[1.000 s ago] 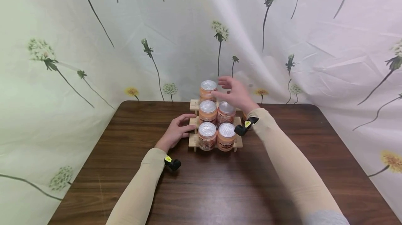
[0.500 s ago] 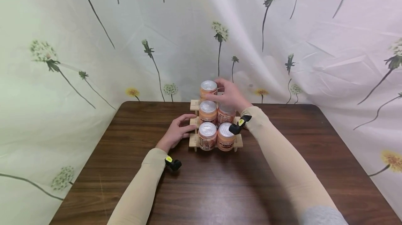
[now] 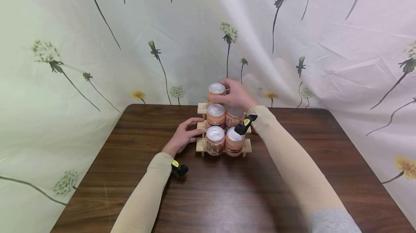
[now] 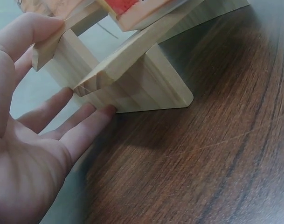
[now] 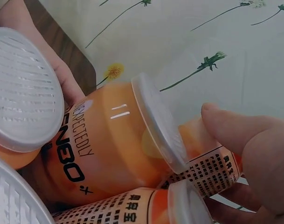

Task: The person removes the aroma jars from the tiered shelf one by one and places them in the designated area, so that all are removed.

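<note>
A small three-step wooden rack carries several orange jars with ridged clear lids. On its top step, my right hand grips the left jar, thumb at the front and fingers behind. The right wrist view shows this jar partly hidden behind others. My left hand is at the rack's left side. In the left wrist view its fingertips touch the side panel and plank ends, fingers mostly straight. The middle step holds a left jar and a right jar.
Two jars stand on the front step, a left one and a right one. Part of another orange jar shows beside the rack's right side, behind my wrist. The dark wooden table meets a dandelion-patterned curtain at the back.
My right hand has moved left and closed round the top-step jar, its fingers passing behind it. My left hand stays against the rack, and the jars have not visibly moved.
</note>
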A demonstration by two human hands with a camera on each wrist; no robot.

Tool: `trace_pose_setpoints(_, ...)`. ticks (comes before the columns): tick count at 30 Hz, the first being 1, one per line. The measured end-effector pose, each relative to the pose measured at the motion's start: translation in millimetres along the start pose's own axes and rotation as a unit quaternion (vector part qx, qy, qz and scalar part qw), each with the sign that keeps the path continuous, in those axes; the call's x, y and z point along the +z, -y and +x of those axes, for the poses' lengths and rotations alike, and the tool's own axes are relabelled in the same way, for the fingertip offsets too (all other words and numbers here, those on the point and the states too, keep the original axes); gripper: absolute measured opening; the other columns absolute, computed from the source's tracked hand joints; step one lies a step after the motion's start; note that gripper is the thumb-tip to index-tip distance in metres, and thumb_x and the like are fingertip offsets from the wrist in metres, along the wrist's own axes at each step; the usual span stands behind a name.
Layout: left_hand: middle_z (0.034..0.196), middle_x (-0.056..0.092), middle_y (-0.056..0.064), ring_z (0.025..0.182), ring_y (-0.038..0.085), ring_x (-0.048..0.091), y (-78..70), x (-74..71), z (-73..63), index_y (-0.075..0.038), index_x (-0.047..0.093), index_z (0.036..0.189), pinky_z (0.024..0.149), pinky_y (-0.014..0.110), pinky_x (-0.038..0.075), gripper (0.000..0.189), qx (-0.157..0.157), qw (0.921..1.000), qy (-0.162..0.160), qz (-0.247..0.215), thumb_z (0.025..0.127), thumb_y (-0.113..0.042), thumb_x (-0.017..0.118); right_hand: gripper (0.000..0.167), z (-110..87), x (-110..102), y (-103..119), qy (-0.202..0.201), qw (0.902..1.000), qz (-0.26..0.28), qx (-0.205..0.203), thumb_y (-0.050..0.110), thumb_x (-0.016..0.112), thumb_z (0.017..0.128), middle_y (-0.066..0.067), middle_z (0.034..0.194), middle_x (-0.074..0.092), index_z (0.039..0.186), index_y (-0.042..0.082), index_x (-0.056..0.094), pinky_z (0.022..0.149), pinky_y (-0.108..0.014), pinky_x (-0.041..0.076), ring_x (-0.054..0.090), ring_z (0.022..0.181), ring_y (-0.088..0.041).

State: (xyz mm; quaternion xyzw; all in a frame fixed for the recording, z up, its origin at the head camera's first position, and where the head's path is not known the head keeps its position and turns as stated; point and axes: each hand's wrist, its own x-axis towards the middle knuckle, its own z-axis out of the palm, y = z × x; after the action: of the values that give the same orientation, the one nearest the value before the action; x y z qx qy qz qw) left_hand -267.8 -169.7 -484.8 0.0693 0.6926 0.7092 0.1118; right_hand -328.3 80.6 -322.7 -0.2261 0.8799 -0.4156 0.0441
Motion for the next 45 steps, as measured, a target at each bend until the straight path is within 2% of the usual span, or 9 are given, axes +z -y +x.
trace_pose_setpoints(10,0.153,0.045,0.016,0.117,0.025,0.062,-1.1,1.0,-0.2,-0.016,0.061,0.143,0.085,0.038,0.06,0.048,-0.007,1.0,-0.004,-0.001,0.098,-0.02,0.078,0.064,-2.3,-0.8,2.6,-0.026,0.9995,-0.017,0.003,0.04,0.085,0.09,-0.011,0.125,0.065,0.136,0.005,0.058,0.093,-0.044,0.056,0.064,0.115,-0.027)
trace_pose_setpoints(18,0.154,0.043,0.017,0.118,0.025,0.062,-0.1,-0.1,0.2,-0.015,0.061,0.143,0.087,0.04,0.06,0.048,-0.005,1.0,-0.002,0.0,0.098,-0.021,0.078,0.06,-6.7,-7.3,1.7,-0.065,0.9972,0.035,-0.007,0.037,0.086,0.09,-0.011,0.119,0.066,0.132,0.005,0.058,0.088,-0.042,0.057,0.065,0.109,-0.026)
trace_pose_setpoints(23,0.154,0.043,0.018,0.121,0.027,0.061,-0.1,-0.1,-0.1,-0.015,0.06,0.144,0.089,0.042,0.06,0.049,-0.004,1.0,-0.003,0.002,0.098,-0.021,0.077,0.06,-9.5,-20.2,2.7,-0.095,0.9935,0.06,-0.017,0.037,0.088,0.087,-0.01,0.117,0.066,0.129,0.006,0.059,0.088,-0.04,0.058,0.065,0.107,-0.026)
trace_pose_setpoints(29,0.154,0.044,0.018,0.12,0.026,0.062,0.7,0.6,0.6,-0.014,0.06,0.144,0.088,0.041,0.06,0.049,-0.003,1.0,-0.003,0.005,0.098,-0.02,0.077,0.057,-21.5,-39.2,3.1,-0.14,0.9862,0.084,-0.024,0.033,0.089,0.086,-0.008,0.12,0.065,0.128,0.006,0.061,0.082,-0.037,0.055,0.064,0.107,-0.026)
trace_pose_setpoints(34,0.155,0.043,0.018,0.12,0.027,0.062,2.2,1.5,1.3,-0.014,0.06,0.144,0.088,0.041,0.06,0.049,-0.002,1.0,0.0,0.003,0.099,-0.019,0.077,0.06,-33.7,-55.2,-6.6,-0.183,0.9762,0.116,-0.011,0.031,0.091,0.084,-0.008,0.12,0.065,0.128,0.005,0.061,0.086,-0.035,0.054,0.063,0.107,-0.024)
trace_pose_setpoints(38,0.157,0.04,0.017,0.123,0.029,0.06,2.9,1.6,2.1,-0.014,0.06,0.143,0.088,0.042,0.06,0.048,-0.003,1.0,0.0,0.003,0.098,-0.019,0.077,0.062,-44.8,-66.4,-21.5,-0.221,0.9697,0.103,-0.001,0.034,0.093,0.082,-0.008,0.12,0.065,0.127,0.004,0.062,0.088,-0.033,0.054,0.063,0.106,-0.023)
trace_pose_setpoints(45,0.158,0.039,0.017,0.125,0.03,0.059,1.6,0.0,1.7,-0.015,0.06,0.143,0.09,0.043,0.06,0.048,-0.005,0.9999,-0.006,0.008,0.098,-0.018,0.077,0.06,-66.0,-81.7,-50.2,-0.249,0.9621,0.109,0.014,0.036,0.091,0.083,-0.005,0.117,0.061,0.124,0.004,0.061,0.084,-0.027,0.052,0.061,0.104,-0.021)
